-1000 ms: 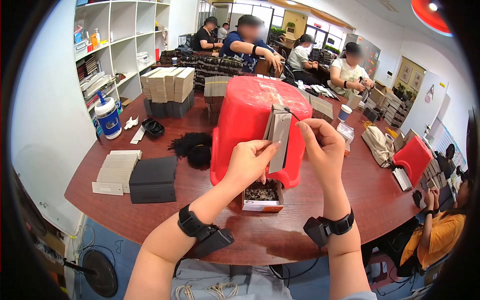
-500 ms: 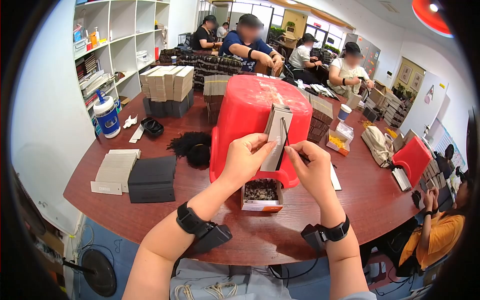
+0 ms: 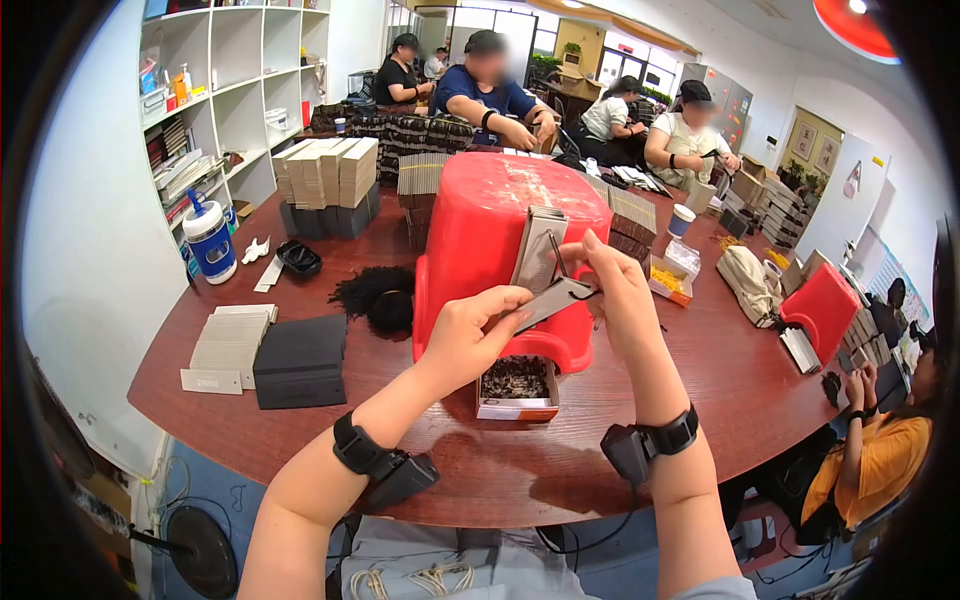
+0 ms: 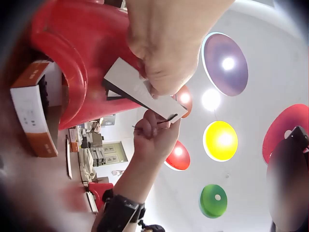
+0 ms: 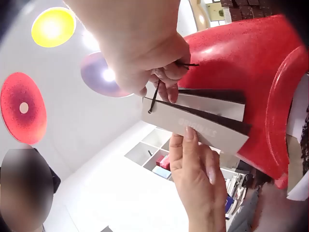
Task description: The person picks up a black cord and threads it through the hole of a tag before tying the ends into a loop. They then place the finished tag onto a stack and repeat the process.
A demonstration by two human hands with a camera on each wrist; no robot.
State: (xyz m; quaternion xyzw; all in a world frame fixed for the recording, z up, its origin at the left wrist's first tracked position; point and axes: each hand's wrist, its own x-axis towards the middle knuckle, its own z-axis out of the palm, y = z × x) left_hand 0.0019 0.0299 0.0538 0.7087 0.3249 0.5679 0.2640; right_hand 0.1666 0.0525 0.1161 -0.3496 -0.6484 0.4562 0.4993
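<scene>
A light grey hang tag (image 3: 548, 308) with faint lettering is pinched between the thumb and fingers of my left hand (image 3: 466, 336). It is tilted, in front of an upturned red plastic stool (image 3: 470, 215). A thin black cord (image 5: 154, 97) passes through the hole at the tag's end. My right hand (image 3: 622, 292) pinches that cord close to the hole, with its fingers partly behind the tag. Further grey tags (image 3: 537, 243) lean in a stack against the stool's side. Below stands a small open carton (image 3: 516, 410) filled with short black cords.
Fanned grey tags (image 3: 228, 345) and dark cards (image 3: 300, 360) lie on the left of the table, near a black cord bundle (image 3: 380, 300). Tall tag stacks (image 3: 325, 172) stand behind. A box with yellow items (image 3: 668, 280) is to the right. Several people sit around the room.
The front tag has come away from the stack and tipped toward my right hand. My right hand first dropped with the cord, then rose to the tag's holed end.
</scene>
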